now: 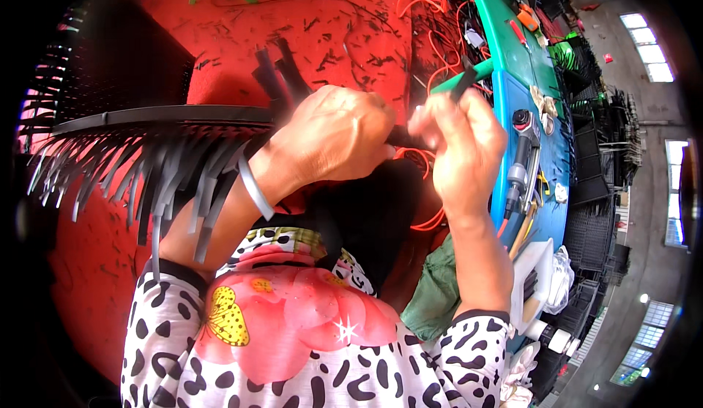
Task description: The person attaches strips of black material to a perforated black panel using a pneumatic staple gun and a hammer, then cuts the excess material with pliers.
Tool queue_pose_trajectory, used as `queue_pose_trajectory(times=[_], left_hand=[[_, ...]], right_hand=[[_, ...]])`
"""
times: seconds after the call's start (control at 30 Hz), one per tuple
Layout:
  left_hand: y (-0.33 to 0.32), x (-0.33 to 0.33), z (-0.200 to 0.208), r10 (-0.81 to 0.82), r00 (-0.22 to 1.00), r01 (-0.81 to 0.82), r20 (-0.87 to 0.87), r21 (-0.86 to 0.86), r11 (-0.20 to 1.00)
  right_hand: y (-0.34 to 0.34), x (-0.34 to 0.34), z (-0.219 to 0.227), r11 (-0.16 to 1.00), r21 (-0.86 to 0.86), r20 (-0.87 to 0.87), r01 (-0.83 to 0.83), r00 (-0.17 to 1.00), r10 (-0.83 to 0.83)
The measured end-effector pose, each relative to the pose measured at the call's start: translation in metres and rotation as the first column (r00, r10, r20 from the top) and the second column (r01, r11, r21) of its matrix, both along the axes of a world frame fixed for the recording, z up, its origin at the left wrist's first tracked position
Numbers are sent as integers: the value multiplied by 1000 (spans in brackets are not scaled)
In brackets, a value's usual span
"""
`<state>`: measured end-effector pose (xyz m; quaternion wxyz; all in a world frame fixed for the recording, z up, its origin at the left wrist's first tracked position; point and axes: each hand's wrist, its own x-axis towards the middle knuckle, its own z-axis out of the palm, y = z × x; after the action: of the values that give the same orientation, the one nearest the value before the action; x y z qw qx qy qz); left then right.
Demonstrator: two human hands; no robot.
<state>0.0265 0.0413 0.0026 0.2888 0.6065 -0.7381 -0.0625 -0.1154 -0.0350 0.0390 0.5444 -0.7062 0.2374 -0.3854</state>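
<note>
While closed in a fist around a short black strip end, left hand held at chest height, knuckles up, a plain grey bangle on the wrist. Just beside it, almost touching, right hand pinching a narrow black plastic strip between thumb and fingers, its free end sticking up past the fingertips. Between the two hands, a thin orange cord looping down and away; whether it is tied to the strip, impossible to tell.

Out to the left, a long black rim hung with a fringe of dark grey plastic strips, many already fastened in a row, their loose ends dangling. Strips at the near end, by the left hand, apparently the latest fixed; judged from that, well along but unfinished, with a loose bundle of spare black strips lying beyond on the red floor amid scattered black offcuts.

To the right, a blue-green bench carrying a grey and black handheld power tool, tangled orange cords and small clutter. Below, a green cloth beside the lap, and sleeves of black-spotted white fabric with pink flowers. Farther right, stacked black crates.
</note>
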Motion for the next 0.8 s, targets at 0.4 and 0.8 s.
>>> queue_pose_trajectory(times=[0.4, 0.8], left_hand=[[0, -5, -11, 100, 995, -98, 23, -69, 993], [0, 6, -2, -50, 993, 58, 111, -67, 996]], right_hand=[[-68, 49, -46, 875, -464, -378, -135, 924, -58], [-85, 52, -45, 940, -177, -736, -290, 674, 70]])
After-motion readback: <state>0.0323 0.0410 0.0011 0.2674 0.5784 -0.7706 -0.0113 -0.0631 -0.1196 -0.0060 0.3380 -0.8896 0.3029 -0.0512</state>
